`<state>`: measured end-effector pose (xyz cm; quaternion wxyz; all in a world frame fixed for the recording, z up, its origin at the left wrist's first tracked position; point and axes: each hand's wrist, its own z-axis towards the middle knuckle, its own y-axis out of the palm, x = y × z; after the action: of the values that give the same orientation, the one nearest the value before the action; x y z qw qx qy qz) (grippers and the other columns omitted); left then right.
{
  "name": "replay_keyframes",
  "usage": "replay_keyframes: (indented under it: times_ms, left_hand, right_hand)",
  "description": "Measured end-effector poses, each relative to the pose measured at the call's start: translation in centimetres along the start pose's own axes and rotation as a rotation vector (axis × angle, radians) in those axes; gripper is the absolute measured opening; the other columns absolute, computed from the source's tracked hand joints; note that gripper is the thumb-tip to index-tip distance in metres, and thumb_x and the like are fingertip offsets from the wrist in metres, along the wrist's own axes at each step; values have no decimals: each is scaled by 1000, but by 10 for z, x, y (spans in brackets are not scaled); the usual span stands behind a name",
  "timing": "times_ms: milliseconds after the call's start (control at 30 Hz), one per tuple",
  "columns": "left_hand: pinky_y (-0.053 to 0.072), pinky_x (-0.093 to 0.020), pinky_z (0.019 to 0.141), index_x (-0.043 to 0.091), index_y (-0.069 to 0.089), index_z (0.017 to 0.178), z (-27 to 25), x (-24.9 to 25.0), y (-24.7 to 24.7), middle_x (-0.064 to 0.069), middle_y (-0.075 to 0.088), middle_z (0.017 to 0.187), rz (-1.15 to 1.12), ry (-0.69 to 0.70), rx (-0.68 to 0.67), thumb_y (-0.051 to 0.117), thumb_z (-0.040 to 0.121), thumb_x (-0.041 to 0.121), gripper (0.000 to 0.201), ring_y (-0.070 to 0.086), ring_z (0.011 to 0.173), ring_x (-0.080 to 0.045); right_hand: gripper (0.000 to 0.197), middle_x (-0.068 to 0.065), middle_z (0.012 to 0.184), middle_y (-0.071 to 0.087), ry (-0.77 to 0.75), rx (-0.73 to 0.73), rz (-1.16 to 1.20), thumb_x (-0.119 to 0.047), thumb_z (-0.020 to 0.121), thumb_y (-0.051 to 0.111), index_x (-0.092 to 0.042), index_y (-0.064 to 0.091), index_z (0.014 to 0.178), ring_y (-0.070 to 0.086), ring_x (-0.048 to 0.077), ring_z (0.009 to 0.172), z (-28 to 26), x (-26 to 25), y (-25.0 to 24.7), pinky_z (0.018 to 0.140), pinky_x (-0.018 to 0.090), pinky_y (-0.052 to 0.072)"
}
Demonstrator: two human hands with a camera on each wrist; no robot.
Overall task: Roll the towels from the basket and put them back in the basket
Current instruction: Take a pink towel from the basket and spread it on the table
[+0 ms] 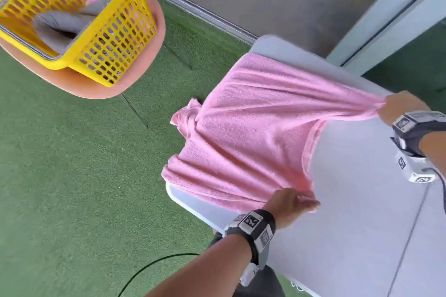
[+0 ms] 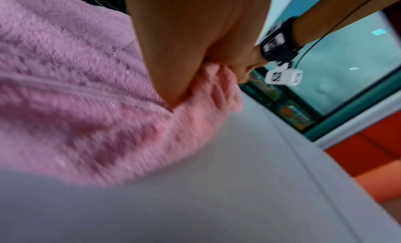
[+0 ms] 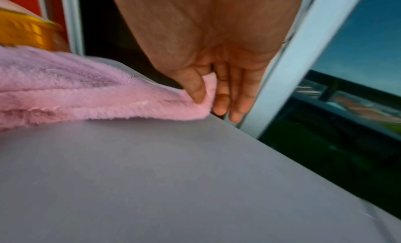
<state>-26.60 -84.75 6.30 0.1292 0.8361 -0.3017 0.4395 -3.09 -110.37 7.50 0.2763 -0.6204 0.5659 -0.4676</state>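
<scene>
From the head view we see the whole layout: one pink towel [image 1: 243, 128] spread over the far left end of a grey desk [image 1: 362, 224], its left part hanging off the desk's edge above green turf [image 1: 72, 164]. Our right hand [image 1: 400, 108] pinches the towel's far right corner, drawing the cloth into taut folds, and our left hand [image 1: 289, 205] holds the near edge. Only this view shows the one yellow basket [image 1: 72, 19], well apart to the far left on a pink chair seat [image 1: 144, 60], with one grey towel [image 1: 60, 26] inside and a bit of pink cloth behind it; we cannot tell what that is.

The right wrist view adds what the head view hides: the thumb and forefinger are closed on the towel corner, while the other fingers [image 3: 223, 99] hang straight down beside it, just above the desk's edge. A blurred yellow patch at the far left is the basket.

The left wrist view is blurred; it shows the palm against bunched towel just above the desk, but we cannot tell exactly how the fingers curl. It also catches the right hand beyond, with a wrist band [image 2: 277, 44].

We count two hands, two towels we can be sure of, one basket, one desk.
</scene>
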Motion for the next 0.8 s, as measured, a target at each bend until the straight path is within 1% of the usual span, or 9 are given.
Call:
replay_keyframes:
  times_ms: [67,100,167,233,300,367,433,633,800]
  left_hand:
    - [50,-34,85,9,59,124,-5,25,22,-17,61,124,48,122,-200,51,90,51,55,62,95,-20]
    - [41,-38,98,11,53,132,-8,28,29,-17,52,136,138,150,-182,47,89,53,60,56,113,-25]
    - [13,-47,115,22,40,143,-11,9,25,-9,28,154,412,129,62,34,82,68,77,26,140,-25]
    - [-10,-60,112,37,17,150,-9,-34,6,-9,-6,160,689,10,304,29,72,81,90,-7,146,-30]
    - [-17,-63,108,44,-6,149,-7,-77,-7,-11,-30,154,836,-63,349,42,69,83,101,-25,141,-35]
    - [-15,-65,109,45,-19,146,-5,-94,-10,-9,-38,151,911,-43,338,52,69,79,110,-30,138,-37]
    - [-16,-65,107,42,-24,145,1,-97,-1,-11,-40,149,961,-48,350,47,66,83,114,-31,137,-41]
    - [-24,-62,103,36,-26,145,38,-75,79,-15,-40,148,965,-72,353,43,62,88,120,-35,135,-42]
    - [-24,-63,104,38,-26,145,82,-33,218,-13,-43,147,950,10,279,40,66,87,114,-39,133,-40]
  right_hand:
    - [28,25,115,46,167,149,16,-19,87,55,3,57,104,45,33,109,-5,23,16,104,50,30]
    - [29,21,123,42,147,238,-3,-17,85,55,0,55,108,42,31,115,-8,21,19,110,55,22]
    - [42,13,146,30,-64,292,76,-20,90,52,-10,45,130,29,29,135,-18,-6,23,114,58,11]
    - [55,3,160,10,-305,178,197,-43,96,44,-25,28,146,10,29,146,-26,-50,31,115,57,3]
    - [72,-4,160,-10,-387,-30,278,-65,90,39,-39,11,150,-6,30,147,-34,-89,50,113,61,-3]
    - [86,-7,156,-27,-393,-131,317,-79,81,35,-46,-8,147,-19,30,144,-37,-108,68,108,64,-12]
    - [90,-10,152,-34,-385,-139,336,-85,77,32,-50,-17,143,-24,30,142,-37,-105,80,103,65,-19]
    - [91,-17,150,-35,-316,-193,343,-96,65,22,-59,-23,136,-31,25,139,-45,-2,112,105,68,-18]
    - [93,-15,148,-39,-220,-213,326,-99,60,14,-59,-30,131,-34,24,138,-58,151,168,111,60,-14]
